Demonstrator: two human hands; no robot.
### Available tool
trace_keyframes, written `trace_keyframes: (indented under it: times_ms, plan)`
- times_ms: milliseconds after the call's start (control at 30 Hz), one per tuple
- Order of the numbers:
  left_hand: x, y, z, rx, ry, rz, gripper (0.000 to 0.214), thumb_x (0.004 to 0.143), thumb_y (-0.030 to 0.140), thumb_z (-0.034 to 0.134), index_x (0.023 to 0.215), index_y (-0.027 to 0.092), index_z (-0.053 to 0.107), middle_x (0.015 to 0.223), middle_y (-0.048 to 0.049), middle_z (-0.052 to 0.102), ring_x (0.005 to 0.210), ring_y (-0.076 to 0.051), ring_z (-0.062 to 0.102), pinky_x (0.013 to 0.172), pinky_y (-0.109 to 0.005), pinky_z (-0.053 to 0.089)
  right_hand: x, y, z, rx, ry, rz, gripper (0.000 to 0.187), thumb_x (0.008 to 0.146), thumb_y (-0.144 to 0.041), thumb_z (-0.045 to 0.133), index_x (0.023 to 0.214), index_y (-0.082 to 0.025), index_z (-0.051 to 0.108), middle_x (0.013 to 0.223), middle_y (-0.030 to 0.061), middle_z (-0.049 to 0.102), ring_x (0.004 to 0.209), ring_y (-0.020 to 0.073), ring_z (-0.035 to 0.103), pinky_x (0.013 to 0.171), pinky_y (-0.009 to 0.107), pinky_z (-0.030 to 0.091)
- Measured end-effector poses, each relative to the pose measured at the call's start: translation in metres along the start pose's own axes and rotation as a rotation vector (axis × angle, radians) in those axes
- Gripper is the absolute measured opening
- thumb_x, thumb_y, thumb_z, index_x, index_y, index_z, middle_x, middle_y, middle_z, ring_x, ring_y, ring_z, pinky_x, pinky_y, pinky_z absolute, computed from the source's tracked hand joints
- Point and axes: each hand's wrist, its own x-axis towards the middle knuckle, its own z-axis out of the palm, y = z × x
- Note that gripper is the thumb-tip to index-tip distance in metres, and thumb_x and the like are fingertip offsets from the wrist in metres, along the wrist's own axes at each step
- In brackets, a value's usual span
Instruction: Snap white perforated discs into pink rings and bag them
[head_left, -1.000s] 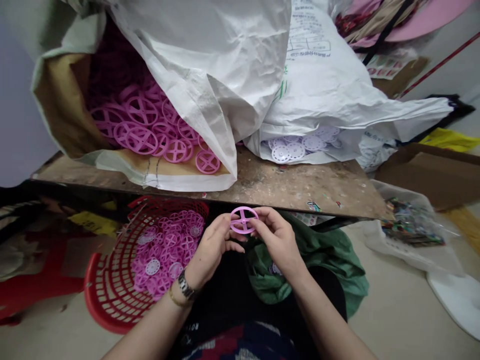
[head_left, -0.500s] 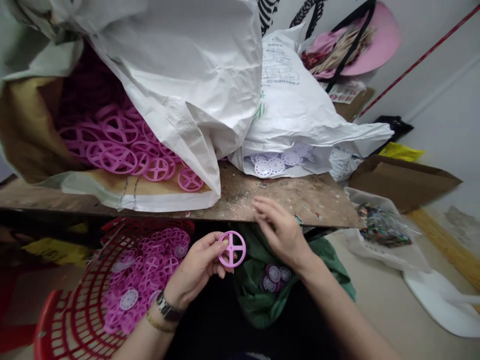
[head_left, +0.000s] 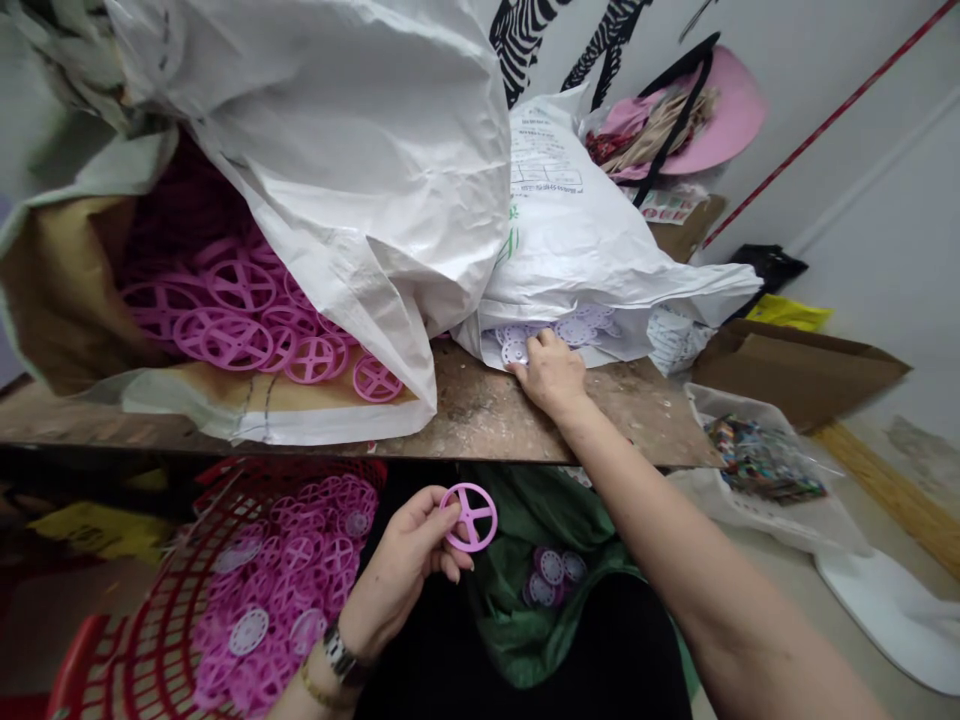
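Observation:
My left hand pinches a pink spoked plastic wheel by its rim, below the table edge and above my lap. My right hand is stretched forward onto the worn wooden table, its fingertips closed on the pale lilac discs spilling from the mouth of a white sack. What those fingers hold is hidden. A large white sack on the left spills more pink wheels.
A red basket with assembled pink wheels sits at lower left. Green cloth on my lap holds a few lilac discs. A cardboard box and a plastic bag of small coloured bits lie at the right.
My right hand let go of the pink wheel and reached forward to the lilac discs in the white sack. My left hand lowered the wheel slightly. The view tilted up and left.

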Motion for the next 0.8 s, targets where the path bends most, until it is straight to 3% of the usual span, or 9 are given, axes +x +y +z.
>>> trace_keyframes:
  times_ms: [267, 367, 467, 633, 700, 800]
  plan:
    - [-0.001, -0.004, -0.001, -0.013, -0.002, -0.006, 0.033, 0.079, 0.043, 0.070, 0.083, 0.015, 0.053, 0.073, -0.0006, 0.064, 0.053, -0.008, 0.062, 0.044, -0.014, 0.047, -0.002, 0.000, 0.005, -0.001, 0.058, -0.090, 0.032, 0.093, -0.037, 0.046, 0.098, -0.012, 0.065, 0.100, 0.0161, 0.062, 0.094, 0.0286, 0.057, 0.071, 0.035, 0.039]
    - [0.000, 0.000, 0.000, -0.021, 0.014, -0.006, 0.035, 0.077, 0.044, 0.072, 0.082, 0.015, 0.053, 0.071, -0.0007, 0.064, 0.053, -0.009, 0.062, 0.044, -0.014, 0.048, 0.002, 0.007, 0.005, 0.045, 0.055, -0.093, 0.035, 0.097, -0.030, 0.035, 0.094, -0.013, 0.066, 0.092, 0.0149, 0.067, 0.086, 0.0265, 0.059, 0.071, 0.034, 0.037]
    - [0.001, 0.007, 0.001, -0.043, 0.053, 0.012, 0.036, 0.073, 0.042, 0.076, 0.082, 0.015, 0.053, 0.071, -0.0003, 0.064, 0.053, -0.009, 0.063, 0.045, -0.015, 0.049, 0.004, 0.019, 0.002, 0.163, 0.098, -0.055, 0.031, 0.095, -0.024, 0.036, 0.097, -0.014, 0.066, 0.091, 0.0140, 0.069, 0.083, 0.0251, 0.061, 0.071, 0.032, 0.038]
    - [0.004, 0.015, 0.002, -0.082, 0.092, 0.057, 0.039, 0.069, 0.038, 0.079, 0.088, 0.015, 0.055, 0.072, -0.0006, 0.065, 0.056, -0.010, 0.064, 0.048, -0.016, 0.053, -0.021, 0.024, -0.016, 0.707, 0.246, 0.088, 0.020, 0.088, -0.028, 0.048, 0.091, -0.017, 0.064, 0.087, 0.0078, 0.069, 0.080, 0.0221, 0.062, 0.072, 0.032, 0.044]
    - [0.005, 0.015, 0.001, -0.079, 0.094, 0.082, 0.039, 0.071, 0.038, 0.078, 0.092, 0.015, 0.055, 0.075, -0.0010, 0.066, 0.058, -0.010, 0.065, 0.050, -0.017, 0.055, -0.043, 0.016, -0.028, 1.002, 0.151, 0.132, 0.017, 0.084, -0.033, 0.054, 0.083, -0.018, 0.062, 0.075, 0.0033, 0.066, 0.068, 0.0185, 0.061, 0.066, 0.030, 0.045]
    - [0.006, 0.014, 0.002, -0.052, 0.091, 0.122, 0.038, 0.074, 0.038, 0.075, 0.096, 0.015, 0.056, 0.078, -0.0012, 0.066, 0.059, -0.010, 0.065, 0.053, -0.018, 0.057, -0.082, 0.001, -0.045, 1.317, -0.124, 0.157, 0.023, 0.078, -0.042, 0.064, 0.079, -0.019, 0.060, 0.064, -0.0008, 0.061, 0.057, 0.0146, 0.058, 0.057, 0.027, 0.045]
